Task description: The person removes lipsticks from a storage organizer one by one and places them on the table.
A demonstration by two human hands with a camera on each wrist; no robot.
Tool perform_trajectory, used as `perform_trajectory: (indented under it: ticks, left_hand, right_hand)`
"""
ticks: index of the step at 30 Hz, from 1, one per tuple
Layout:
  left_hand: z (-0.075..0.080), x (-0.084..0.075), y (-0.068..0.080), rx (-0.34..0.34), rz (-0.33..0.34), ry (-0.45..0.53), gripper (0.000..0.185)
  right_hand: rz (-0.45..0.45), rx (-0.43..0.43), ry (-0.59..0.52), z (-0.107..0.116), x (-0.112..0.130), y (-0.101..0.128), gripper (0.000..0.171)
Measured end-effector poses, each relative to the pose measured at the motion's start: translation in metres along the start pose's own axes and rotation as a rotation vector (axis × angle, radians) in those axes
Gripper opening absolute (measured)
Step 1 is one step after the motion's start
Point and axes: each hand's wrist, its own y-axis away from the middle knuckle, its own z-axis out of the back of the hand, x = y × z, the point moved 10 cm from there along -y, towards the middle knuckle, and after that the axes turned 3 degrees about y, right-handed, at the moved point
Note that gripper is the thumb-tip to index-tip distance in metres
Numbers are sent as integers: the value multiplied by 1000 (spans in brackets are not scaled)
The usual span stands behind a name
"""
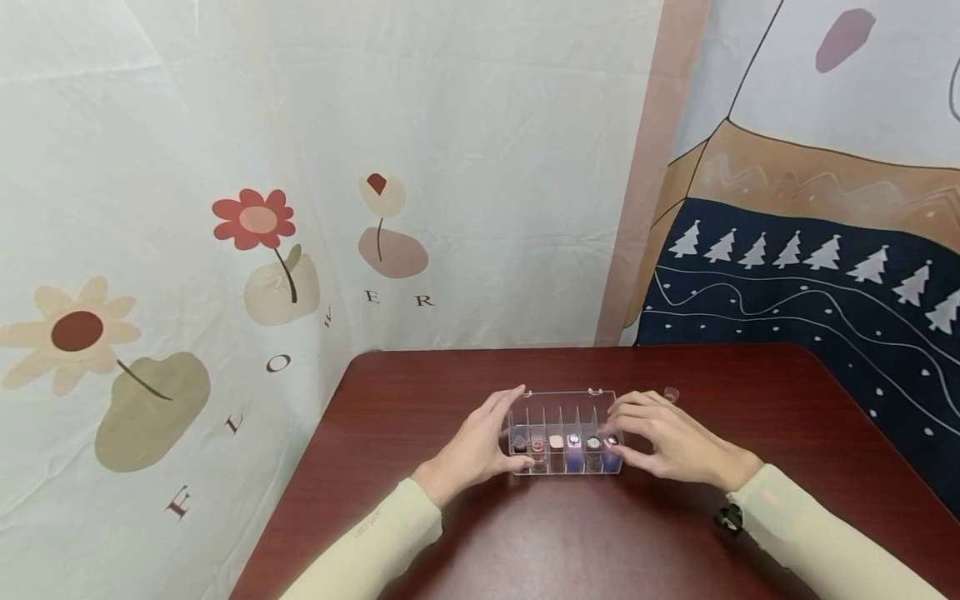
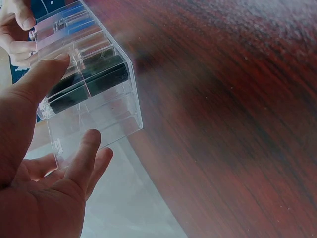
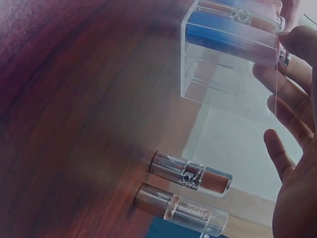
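Observation:
A clear plastic organizer [image 1: 551,411] with upright dividers stands on the table, a row of lipstick tubes in its front compartments. My left hand [image 1: 474,442] grips its left end, thumb over the front and fingers around the side. Under that thumb, the left wrist view shows a dark tube [image 2: 106,79] in a compartment. My right hand [image 1: 667,435] is at the opposite end, thumb and index finger around the silver top of a blue-and-pink lipstick tube [image 3: 223,34] that sits in the end compartment. Behind this tube, the back-row compartment at that end holds nothing.
Two lipstick tubes with clear and brownish parts, one [image 3: 190,173] beside the other [image 3: 181,208], stand on the dark red wooden table [image 1: 540,533] beyond my right hand. Printed cloth [image 1: 487,167] hangs along the table's back and left edges. A dark object hangs at the right sleeve.

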Motion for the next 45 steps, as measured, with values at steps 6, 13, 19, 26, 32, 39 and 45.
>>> perform_trajectory:
  ticks: [6, 13, 19, 26, 32, 39, 45]
  left_hand:
    - [1, 0, 0, 0, 3, 2, 116]
    - [2, -1, 0, -2, 2, 4, 116]
    - [2, -1, 0, -5, -5, 15, 116]
    - [2, -1, 0, -9, -4, 27, 116]
    - [3, 2, 1, -15, 6, 25, 116]
    - [1, 3, 2, 1, 7, 5, 116]
    - [0, 2, 2, 0, -5, -4, 116]
  right_hand:
    - [18, -27, -25, 1, 3, 0, 34]
    - [19, -37, -44, 2, 3, -1, 33]
    - [8, -36, -62, 1, 1, -1, 31]
    - [-24, -45, -85, 4, 0, -1, 35]
    - [-44, -57, -117, 6, -1, 0, 38]
    - [-54, -69, -135, 9, 0, 2, 41]
    - [-53, -82, -138, 11, -1, 2, 43]
